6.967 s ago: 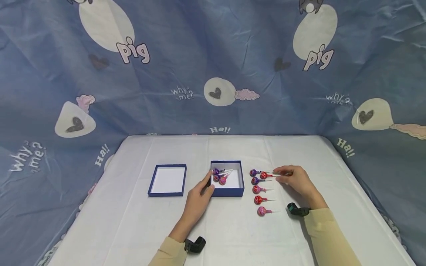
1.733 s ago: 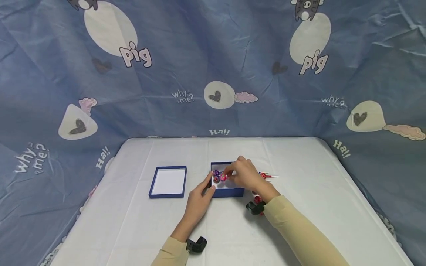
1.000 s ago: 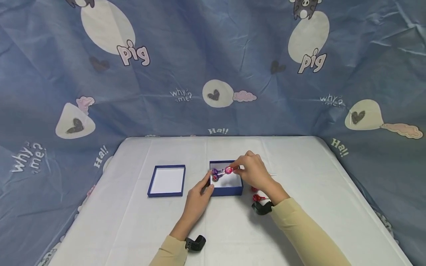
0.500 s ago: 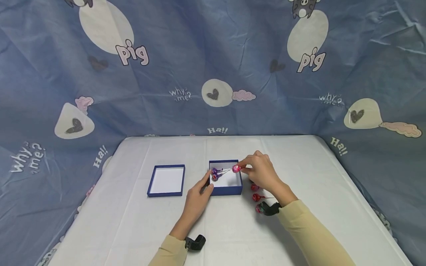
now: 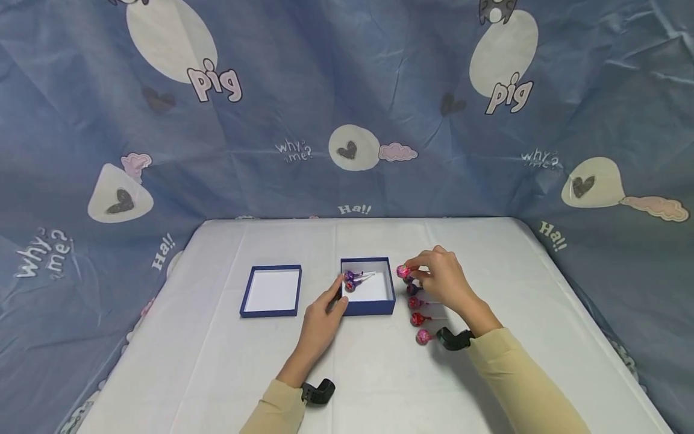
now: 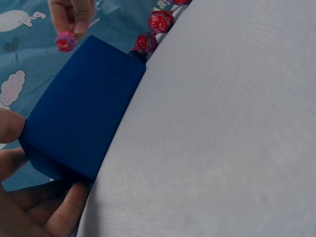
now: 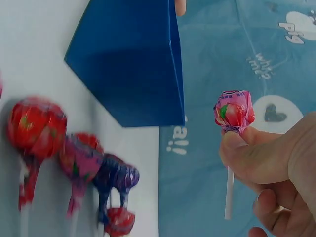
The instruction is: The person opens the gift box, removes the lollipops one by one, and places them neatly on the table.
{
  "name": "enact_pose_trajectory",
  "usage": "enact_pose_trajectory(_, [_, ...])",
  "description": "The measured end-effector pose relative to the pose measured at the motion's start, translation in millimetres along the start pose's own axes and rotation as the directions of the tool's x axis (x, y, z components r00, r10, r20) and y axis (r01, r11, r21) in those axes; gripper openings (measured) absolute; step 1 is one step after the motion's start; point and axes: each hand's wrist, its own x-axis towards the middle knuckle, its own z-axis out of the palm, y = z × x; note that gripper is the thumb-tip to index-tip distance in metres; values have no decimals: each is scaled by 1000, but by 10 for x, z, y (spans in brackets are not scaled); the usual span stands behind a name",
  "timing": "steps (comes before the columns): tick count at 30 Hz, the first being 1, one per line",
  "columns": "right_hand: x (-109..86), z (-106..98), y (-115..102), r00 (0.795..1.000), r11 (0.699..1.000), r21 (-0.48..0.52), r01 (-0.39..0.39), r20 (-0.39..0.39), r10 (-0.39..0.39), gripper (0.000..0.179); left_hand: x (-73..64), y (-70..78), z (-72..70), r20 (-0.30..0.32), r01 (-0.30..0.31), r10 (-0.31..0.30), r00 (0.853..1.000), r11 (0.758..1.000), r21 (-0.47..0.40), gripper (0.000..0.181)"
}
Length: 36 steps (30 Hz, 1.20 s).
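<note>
My right hand (image 5: 444,280) pinches a pink-wrapped lollipop (image 7: 234,108) just below its candy head, the white stick hanging down. In the head view it is just right of the blue box (image 5: 368,308), near the far end of a column of lollipops. At the box's left side, my left hand (image 5: 320,319) holds the near-left corner, with fingers bent against the walls in the left wrist view. Inside the white-lined box lie two purple-toned lollipops, one (image 5: 349,275) behind the other (image 5: 350,286), sticks pointing right.
Right of the box, several lollipops lie in a column, including a red one (image 5: 417,319) and a pink one (image 5: 423,337); my right hand partly covers the far ones. A shallow blue-rimmed lid (image 5: 270,313) lies left on the white tablecloth (image 5: 190,361).
My right hand went from the lollipop column into the box, lifted out the pink lollipop and carried it right, past the box's wall. My left hand stays at the box.
</note>
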Motion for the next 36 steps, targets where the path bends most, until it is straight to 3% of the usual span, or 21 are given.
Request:
enact_pose_trajectory(11, [-141, -106, 219, 996, 996, -14, -91, 15, 91, 22, 15, 6, -28, -1, 13, -13, 1000, 1000, 6, 51])
enact_pose_trajectory(36, [-416, -48, 577, 982, 983, -59, -172, 73, 176, 21, 15, -9, 15, 1, 11, -11, 1000, 1000, 7, 51])
